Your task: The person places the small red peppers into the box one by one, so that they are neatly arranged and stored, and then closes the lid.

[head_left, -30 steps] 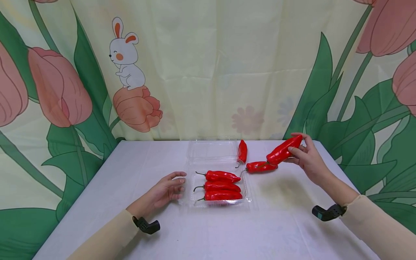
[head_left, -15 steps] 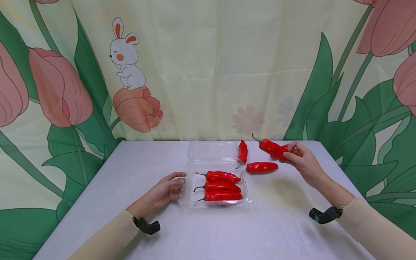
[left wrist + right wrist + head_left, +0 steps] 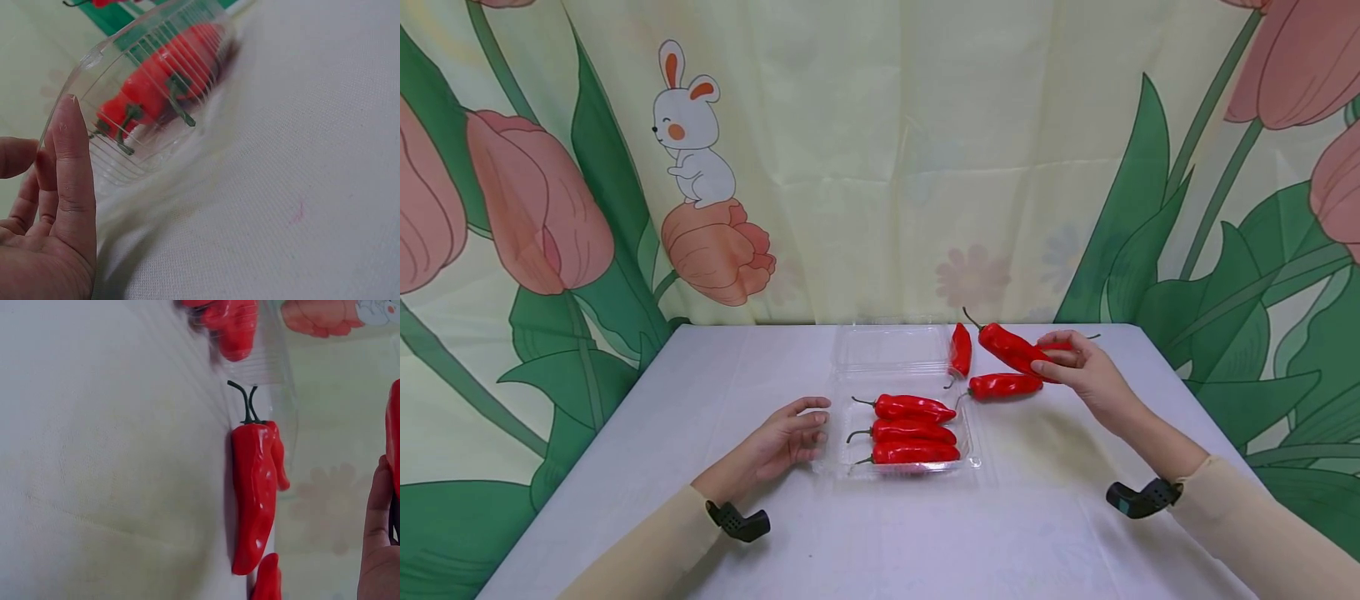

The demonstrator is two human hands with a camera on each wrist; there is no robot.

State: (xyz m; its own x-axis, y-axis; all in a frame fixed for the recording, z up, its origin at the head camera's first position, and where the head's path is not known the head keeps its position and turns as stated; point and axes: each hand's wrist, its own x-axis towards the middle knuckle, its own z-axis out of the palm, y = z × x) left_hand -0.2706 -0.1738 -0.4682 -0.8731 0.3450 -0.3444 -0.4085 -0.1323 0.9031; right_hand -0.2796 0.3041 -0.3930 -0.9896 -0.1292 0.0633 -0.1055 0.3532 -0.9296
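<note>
My right hand (image 3: 1082, 362) grips a red chili pepper (image 3: 1006, 346) above the table, its green stem pointing up and left. That pepper (image 3: 394, 425) shows only at the edge of the right wrist view. Below it lies another red pepper (image 3: 1003, 386), and one more (image 3: 1060, 345) is partly hidden behind the hand. Three red peppers (image 3: 913, 452) lie side by side in a clear plastic clamshell box (image 3: 966, 433) with its lid (image 3: 891, 348) folded back. Beside the box's left wall, my left hand (image 3: 782, 439) has its fingers extended, touching the rim (image 3: 94, 56).
A red pepper (image 3: 959, 350) lies right of the lid near the table's back edge. White cloth covers the table (image 3: 880, 542). Behind it hangs a curtain (image 3: 977, 150) printed with tulips and a rabbit.
My right hand has moved left with the pepper, whose stem has swung from lower left to upper left. A pepper behind the hand has come into view. My left hand stays put.
</note>
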